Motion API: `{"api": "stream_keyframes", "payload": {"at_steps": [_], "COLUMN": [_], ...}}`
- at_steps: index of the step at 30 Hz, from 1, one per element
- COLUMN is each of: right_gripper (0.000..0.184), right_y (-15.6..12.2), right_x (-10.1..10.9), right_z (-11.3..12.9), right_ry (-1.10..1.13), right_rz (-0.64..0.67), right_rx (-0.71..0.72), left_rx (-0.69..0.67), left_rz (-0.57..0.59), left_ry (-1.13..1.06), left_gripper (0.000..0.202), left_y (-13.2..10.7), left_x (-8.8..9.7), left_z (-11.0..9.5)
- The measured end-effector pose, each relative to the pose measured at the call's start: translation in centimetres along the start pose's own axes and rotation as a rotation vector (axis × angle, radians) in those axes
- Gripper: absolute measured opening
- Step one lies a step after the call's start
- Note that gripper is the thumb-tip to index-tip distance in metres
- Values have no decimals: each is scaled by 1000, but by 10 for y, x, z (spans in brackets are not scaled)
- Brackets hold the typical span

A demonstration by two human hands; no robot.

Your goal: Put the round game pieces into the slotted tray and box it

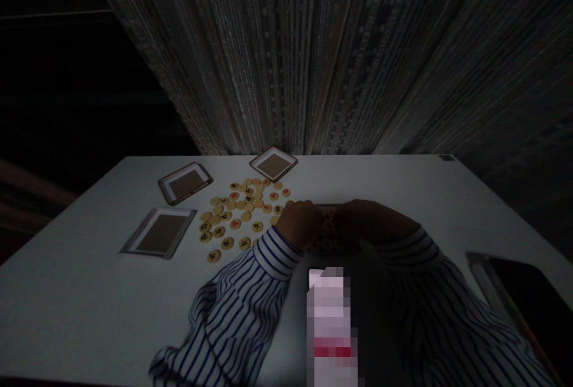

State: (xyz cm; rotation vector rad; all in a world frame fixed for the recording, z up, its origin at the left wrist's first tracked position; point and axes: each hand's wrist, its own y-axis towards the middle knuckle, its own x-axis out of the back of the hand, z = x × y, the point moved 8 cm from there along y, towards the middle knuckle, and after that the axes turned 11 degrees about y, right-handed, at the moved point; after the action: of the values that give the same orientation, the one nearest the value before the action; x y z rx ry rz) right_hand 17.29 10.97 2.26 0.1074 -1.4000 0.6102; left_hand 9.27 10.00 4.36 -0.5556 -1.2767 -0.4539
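Observation:
Both my hands meet just past the middle of a pale table [89, 291]. My left hand [299, 223] and my right hand [371, 220] are closed around a patterned object [329, 226] held between them; the dim light hides what it is. Striped sleeves cover both forearms. Just left of my left hand lie several round tan game pieces [237, 214] with dark and red marks, spread loosely on the table.
Three shallow rectangular trays stand to the left and back: one near-left [159, 232], one further back [185, 183], one at the back centre [273, 163]. A dark tray-like thing [523, 297] sits at the right edge. A striped curtain hangs behind the table.

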Motion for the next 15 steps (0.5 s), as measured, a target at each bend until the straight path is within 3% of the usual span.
{"api": "stream_keyframes", "payload": {"at_steps": [15], "right_gripper": [24], "right_y": [-1], "right_x": [-3], "right_z": [1], "right_ry": [27], "right_rz": [43], "right_rx": [22], "left_rx": [12], "left_rz": [4], "left_ry": [-19], "left_gripper": [28], "left_y": [3], "left_x": [-7], "left_z": [-3]}}
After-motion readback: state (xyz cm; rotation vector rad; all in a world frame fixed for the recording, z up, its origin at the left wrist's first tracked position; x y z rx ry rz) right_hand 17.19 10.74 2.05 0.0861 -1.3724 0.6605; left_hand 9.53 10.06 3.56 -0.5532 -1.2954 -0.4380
